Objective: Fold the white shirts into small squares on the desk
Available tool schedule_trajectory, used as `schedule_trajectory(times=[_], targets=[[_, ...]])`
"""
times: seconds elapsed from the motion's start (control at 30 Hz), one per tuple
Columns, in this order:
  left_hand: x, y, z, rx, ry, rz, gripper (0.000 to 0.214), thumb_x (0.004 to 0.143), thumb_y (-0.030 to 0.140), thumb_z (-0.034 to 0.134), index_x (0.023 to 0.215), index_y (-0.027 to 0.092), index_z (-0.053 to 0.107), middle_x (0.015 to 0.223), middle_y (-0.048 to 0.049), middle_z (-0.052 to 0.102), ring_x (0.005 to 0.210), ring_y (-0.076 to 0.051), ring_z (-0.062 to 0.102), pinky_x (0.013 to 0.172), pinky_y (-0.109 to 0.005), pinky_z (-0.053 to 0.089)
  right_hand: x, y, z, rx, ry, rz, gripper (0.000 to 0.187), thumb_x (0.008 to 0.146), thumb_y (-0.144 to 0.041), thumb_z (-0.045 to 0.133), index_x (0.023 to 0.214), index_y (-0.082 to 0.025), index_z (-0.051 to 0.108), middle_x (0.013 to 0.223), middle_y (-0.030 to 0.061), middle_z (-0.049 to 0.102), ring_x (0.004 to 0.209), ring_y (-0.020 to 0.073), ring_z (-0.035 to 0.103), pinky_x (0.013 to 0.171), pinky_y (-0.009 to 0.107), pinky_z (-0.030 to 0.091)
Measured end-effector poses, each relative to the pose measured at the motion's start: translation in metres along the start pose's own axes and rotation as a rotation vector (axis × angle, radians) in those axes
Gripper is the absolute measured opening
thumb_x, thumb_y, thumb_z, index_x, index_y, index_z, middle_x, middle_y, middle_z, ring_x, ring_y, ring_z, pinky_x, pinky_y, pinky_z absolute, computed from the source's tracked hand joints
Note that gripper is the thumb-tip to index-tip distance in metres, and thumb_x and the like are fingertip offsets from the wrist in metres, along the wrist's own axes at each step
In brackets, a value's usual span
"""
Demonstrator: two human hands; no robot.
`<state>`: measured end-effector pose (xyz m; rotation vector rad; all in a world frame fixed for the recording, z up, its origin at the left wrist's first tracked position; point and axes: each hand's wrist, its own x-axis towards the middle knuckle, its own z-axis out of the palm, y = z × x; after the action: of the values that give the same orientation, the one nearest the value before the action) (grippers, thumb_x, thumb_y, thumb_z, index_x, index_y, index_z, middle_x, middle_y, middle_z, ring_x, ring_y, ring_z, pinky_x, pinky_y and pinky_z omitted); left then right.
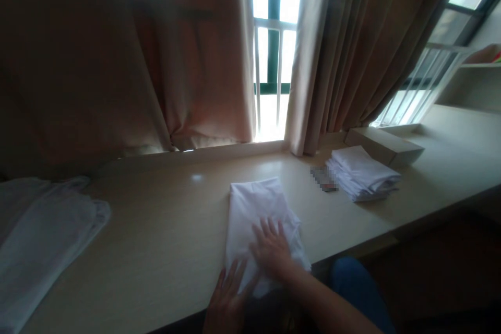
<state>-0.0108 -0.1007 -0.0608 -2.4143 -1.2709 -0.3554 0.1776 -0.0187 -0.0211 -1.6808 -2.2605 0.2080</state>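
Note:
A folded white cloth (pixel 250 209) lies flat near the front edge of the pale desk, its right side showing several loose layers. My right hand (pixel 271 249) rests on the middle of it, fingers spread and palm down. At the cloth's lower left corner is my left hand (pixel 230 292), its fingers stretched out over the fabric and the edge. Neither hand grips anything that I can see. Both hands are slightly blurred.
A stack of folded white cloths (pixel 362 169) sits to the right, beside a small pixelated item (pixel 324 178) and a long box (pixel 385 146). More white fabric (pixel 50 235) is spread at the left. Curtains (pixel 195 62) hang behind the desk (pixel 156 219).

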Motion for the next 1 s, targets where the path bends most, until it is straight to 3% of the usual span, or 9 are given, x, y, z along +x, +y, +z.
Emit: schedule_trajectory(times=[0.13,0.3,0.5,0.6,0.7,0.8,0.87,1.0], targets=[[0.0,0.001,-0.001,0.012,0.012,0.008,0.081,0.077,-0.001,0.045,0.144,0.042,0.027,0.152,0.0009,0.032,0.14,-0.026,0.029,0.109,-0.046,0.037,-0.029,0.038,-0.004,-0.041,-0.034,0.081,0.061,0.094,-0.063,0.021,0.148,-0.034,0.029,0.157,-0.0001,0.016,0.145,0.026,0.007,0.114,0.051,0.0],[-0.002,0.0,0.001,0.061,0.014,0.038,0.08,0.078,0.0,0.044,0.145,0.041,0.026,0.151,-0.0007,0.034,0.139,-0.026,0.03,0.108,-0.047,0.039,-0.032,0.084,-0.019,-0.085,-0.105,0.216,0.068,0.091,-0.068,0.02,0.15,-0.033,0.02,0.157,-0.0008,0.012,0.145,0.0273,0.007,0.114,0.053,0.002],[-0.001,0.001,-0.002,0.078,0.041,0.066,0.075,0.079,0.006,0.047,0.145,0.038,0.029,0.149,-0.0024,0.038,0.137,-0.027,0.035,0.104,-0.046,0.042,-0.031,0.087,-0.019,-0.089,-0.111,0.213,0.069,0.091,-0.068,0.017,0.151,-0.032,0.014,0.158,-0.0013,0.009,0.145,0.0265,0.005,0.114,0.051,0.0],[-0.003,0.002,-0.009,0.048,0.064,0.102,0.064,0.084,0.029,0.054,0.144,0.034,0.034,0.147,-0.0056,0.042,0.132,-0.03,0.042,0.1,-0.047,0.046,-0.032,0.086,-0.021,-0.069,-0.122,0.196,0.07,0.091,-0.069,0.017,0.151,-0.034,0.014,0.158,-0.0023,0.008,0.145,0.0283,0.003,0.113,0.053,-0.001],[0.0,-0.004,-0.021,-0.037,0.068,0.14,0.057,0.085,0.049,0.052,0.139,0.031,0.044,0.135,-0.0062,0.056,0.118,-0.026,0.057,0.093,-0.043,0.05,-0.033,0.086,-0.023,-0.048,-0.139,0.156,0.071,0.089,-0.071,0.017,0.151,-0.036,0.014,0.158,-0.0049,0.006,0.144,0.0307,-0.001,0.112,0.056,-0.004],[0.026,-0.019,-0.033,-0.116,0.048,-0.008,0.045,0.089,0.044,0.049,0.13,0.028,0.054,0.124,-0.0052,0.064,0.11,-0.022,0.062,0.096,-0.041,0.048,-0.032,0.088,-0.025,-0.036,-0.163,0.134,0.071,0.088,-0.073,0.017,0.15,-0.037,0.014,0.157,-0.007,0.004,0.144,0.0332,-0.004,0.111,0.059,-0.007],[0.056,-0.033,-0.034,-0.149,0.036,-0.134,0.046,0.09,0.045,0.046,0.131,0.026,0.053,0.132,-0.0064,0.058,0.122,-0.024,0.053,0.104,-0.046,0.042,-0.032,0.088,-0.025,-0.033,-0.172,0.138,0.071,0.089,-0.072,0.015,0.15,-0.037,0.014,0.157,-0.0075,0.003,0.144,0.0339,-0.005,0.11,0.06,-0.008],[0.116,-0.061,-0.008,-0.21,-0.076,-0.295,0.057,0.091,0.054,0.037,0.14,0.025,0.042,0.15,-0.008,0.037,0.14,-0.026,0.03,0.113,-0.047,0.029,-0.033,0.088,-0.026,-0.036,-0.161,0.133,0.07,0.089,-0.072,0.015,0.15,-0.038,0.014,0.157,-0.0076,0.004,0.144,0.0338,-0.004,0.111,0.059,-0.007]])
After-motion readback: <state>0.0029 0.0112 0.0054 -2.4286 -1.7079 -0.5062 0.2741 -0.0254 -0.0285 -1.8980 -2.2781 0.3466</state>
